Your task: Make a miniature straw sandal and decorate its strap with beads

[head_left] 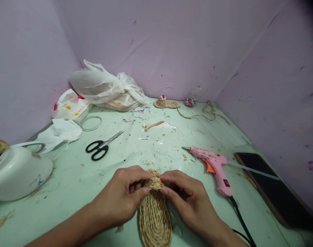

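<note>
A small woven straw slipper lies on the table in front of me, its rounded end toward me. Across its upper part runs a braided straw band. My left hand pinches the band's left edge between thumb and fingers. On the opposite edge, the thumb and fingertips of my right hand grip the same band. My fingers hide how the band's ends meet the sole.
Black-handled scissors lie left of centre. To the right are a pink glue gun and a dark phone. A white bowl stands at left. Behind are plastic bags, a beaded straw slipper and cord.
</note>
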Action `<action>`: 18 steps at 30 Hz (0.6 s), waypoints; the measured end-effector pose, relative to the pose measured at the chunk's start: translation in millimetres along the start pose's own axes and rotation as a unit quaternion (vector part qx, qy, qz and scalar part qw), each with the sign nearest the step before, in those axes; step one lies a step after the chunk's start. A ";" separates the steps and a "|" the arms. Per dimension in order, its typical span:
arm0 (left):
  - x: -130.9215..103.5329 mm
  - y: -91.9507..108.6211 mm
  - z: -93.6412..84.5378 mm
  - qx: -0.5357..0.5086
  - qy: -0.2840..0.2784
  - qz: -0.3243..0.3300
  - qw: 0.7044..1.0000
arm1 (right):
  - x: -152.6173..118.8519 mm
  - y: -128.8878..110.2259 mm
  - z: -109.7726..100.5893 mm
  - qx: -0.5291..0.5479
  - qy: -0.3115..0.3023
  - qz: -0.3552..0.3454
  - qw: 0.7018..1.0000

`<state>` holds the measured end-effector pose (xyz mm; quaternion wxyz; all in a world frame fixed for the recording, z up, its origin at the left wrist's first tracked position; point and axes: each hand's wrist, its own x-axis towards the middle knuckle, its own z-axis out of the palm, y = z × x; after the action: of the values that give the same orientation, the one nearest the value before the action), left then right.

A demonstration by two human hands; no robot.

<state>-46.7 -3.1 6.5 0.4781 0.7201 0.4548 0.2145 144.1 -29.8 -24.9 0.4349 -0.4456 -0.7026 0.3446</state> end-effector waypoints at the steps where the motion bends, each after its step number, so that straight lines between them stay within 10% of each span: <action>1: -0.1 -0.3 -0.2 0.001 0.000 0.004 1.000 | 0.1 -0.1 0.0 0.000 0.001 0.000 1.000; 18: -0.1 1.1 -0.9 0.004 -0.002 0.024 1.000 | 1.8 -2.8 -0.7 0.002 -0.005 0.003 1.000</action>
<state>-46.9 -3.0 7.9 0.4708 0.7328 0.4378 0.2229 143.4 -29.1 -21.6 0.4318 -0.4450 -0.7024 0.3495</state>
